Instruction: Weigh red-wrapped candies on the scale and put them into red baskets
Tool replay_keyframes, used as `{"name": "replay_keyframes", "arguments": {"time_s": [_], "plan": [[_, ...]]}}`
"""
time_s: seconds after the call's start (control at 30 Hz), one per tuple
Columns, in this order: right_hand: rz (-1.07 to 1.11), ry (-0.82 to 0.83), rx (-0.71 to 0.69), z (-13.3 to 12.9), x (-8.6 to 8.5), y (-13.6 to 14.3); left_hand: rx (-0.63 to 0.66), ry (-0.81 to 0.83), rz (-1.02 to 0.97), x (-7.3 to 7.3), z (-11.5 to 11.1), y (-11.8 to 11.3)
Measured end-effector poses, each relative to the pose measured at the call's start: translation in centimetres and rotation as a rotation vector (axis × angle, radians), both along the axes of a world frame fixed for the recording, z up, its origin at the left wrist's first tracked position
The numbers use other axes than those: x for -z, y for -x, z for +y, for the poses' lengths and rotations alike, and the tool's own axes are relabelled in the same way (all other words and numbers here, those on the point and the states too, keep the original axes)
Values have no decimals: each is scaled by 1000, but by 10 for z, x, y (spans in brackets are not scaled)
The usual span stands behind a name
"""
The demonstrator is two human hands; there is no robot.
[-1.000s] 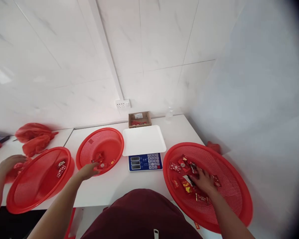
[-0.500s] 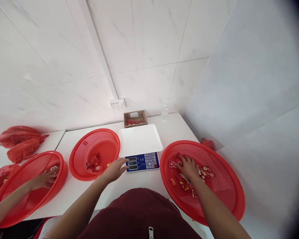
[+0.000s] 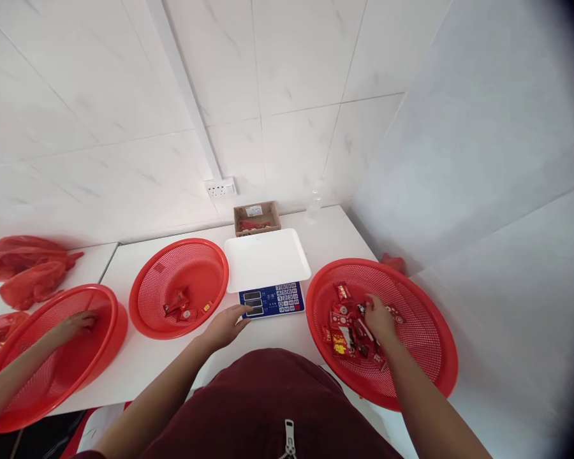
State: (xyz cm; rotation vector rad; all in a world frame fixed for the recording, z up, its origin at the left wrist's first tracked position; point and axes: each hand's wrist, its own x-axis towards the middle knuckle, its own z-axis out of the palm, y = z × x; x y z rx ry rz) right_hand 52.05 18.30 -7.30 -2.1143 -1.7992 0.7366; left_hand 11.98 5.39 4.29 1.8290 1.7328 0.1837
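Observation:
My left hand (image 3: 226, 325) rests at the left edge of a digital scale (image 3: 272, 300), fingers stretched out and thumb apart, holding nothing. A white weighing tray (image 3: 266, 260) tops the scale. Inside the red basket on the right (image 3: 435, 376), my right hand (image 3: 381, 320) reaches over small red-wrapped snack packets (image 3: 343, 338). Its fingers are curled together at the right side of the pile; whatever they grip is hidden. A second red basket (image 3: 143, 299), left of the scale, contains a few similar packets (image 3: 186, 310).
A co-worker's hand (image 3: 76, 325) is inside another red basket (image 3: 110, 344) at the far left. Behind it lie red plastic bags (image 3: 29, 264). A cardboard box (image 3: 257, 218) with red packets and a clear bottle (image 3: 314, 204) stand by the wall, below a socket (image 3: 220, 187).
My right hand has lifted and shifted right within its basket, fingers going from spread to curled, uncovering more packets. My left hand stays by the scale. The co-worker's hand no longer shows a packet.

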Motion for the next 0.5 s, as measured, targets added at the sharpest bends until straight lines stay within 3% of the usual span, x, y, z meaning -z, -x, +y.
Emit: {"name": "replay_keyframes", "arguments": {"time_s": [0.27,0.37,0.5], "plan": [[-248,184,-368,-42,-4,50,65,-10,15,0,3,-8],[-131,108,-342,-48,2,50,57,-68,98,3,3,-2],[7,67,-200,-38,11,39,-172,-144,415,16,-3,21]]}}
